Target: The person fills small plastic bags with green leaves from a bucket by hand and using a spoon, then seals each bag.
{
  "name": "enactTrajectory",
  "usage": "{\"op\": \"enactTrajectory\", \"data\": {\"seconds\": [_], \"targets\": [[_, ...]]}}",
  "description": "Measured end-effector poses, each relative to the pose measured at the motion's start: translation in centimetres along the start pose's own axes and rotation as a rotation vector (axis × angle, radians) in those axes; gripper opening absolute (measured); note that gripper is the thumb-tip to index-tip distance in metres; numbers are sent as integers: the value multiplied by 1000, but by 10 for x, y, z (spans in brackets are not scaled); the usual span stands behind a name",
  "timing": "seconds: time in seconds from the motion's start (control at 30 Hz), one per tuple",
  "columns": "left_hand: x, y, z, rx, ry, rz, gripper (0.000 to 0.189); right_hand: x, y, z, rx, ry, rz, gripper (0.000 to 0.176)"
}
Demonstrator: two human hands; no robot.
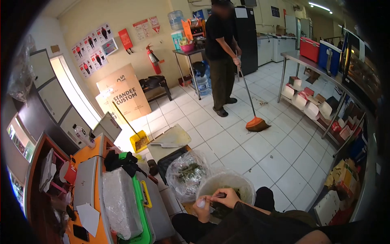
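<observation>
My left hand [202, 210] is closed around a small whitish thing [201, 203] whose kind I cannot make out. Close beside it, my right hand [230, 198] pinches a thin dark thing [221, 195], perhaps a handle; its tip meets the left fingers. Both hands are over the near side of a plastic-lined bin [248, 185] with dark green matter inside. Left of the bin stands a clear plastic bag [172, 183] holding green leaves [190, 171]. Beyond it, a broad-bladed knife [164, 144] lies on a cutting board [178, 135].
A person [219, 53] holds a broom [256, 124] on the tiled floor ahead. A yellow dustpan [139, 141] stands left of the board. At left are a wrapped block [120, 199] and an orange desk [96, 227]. A metal table [292, 57] is at right.
</observation>
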State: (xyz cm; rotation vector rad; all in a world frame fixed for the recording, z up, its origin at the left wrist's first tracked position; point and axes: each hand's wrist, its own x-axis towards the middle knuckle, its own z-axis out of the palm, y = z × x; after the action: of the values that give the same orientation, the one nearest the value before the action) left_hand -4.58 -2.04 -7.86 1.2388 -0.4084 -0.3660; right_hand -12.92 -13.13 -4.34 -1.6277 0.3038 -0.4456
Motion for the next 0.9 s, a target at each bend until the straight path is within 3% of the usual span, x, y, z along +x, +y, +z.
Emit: {"op": "enactTrajectory", "data": {"seconds": [0.07, 0.2, 0.3, 0.4, 0.47, 0.57, 0.67, 0.73, 0.9], "targets": [[1, 11, 1, 97, -62, -101, 16, 0, 7, 1, 152, 75, 70, 9], [6, -4, -5, 70, -50, -177, 16, 2, 9, -1, 50, 95, 148, 13], [14, -33, -24, 35, -154, -312, 17, 8, 48, 0, -16, 38, 148, 16], [33, -85, -51, 69, -207, -237, 18, 1, 26, -16, 144, -24, 76, 20], [31, -122, -69, 105, -253, -192, 19, 2, 26, -24, 66, -13, 108, 22], [47, -168, -94, 178, -328, -106, 20, 1, 12, -26, 90, 94, 171, 20], [72, -192, -125, 284, -413, -26, 21, -2, 22, -18, 351, 87, 160, 19], [82, -201, -148, 362, -465, 10, 22, -5, 22, -13, 189, 139, 128, 18], [100, -216, -192, 540, -602, 74, 24, -1, 21, -12, 151, 230, 148, 17]]}}
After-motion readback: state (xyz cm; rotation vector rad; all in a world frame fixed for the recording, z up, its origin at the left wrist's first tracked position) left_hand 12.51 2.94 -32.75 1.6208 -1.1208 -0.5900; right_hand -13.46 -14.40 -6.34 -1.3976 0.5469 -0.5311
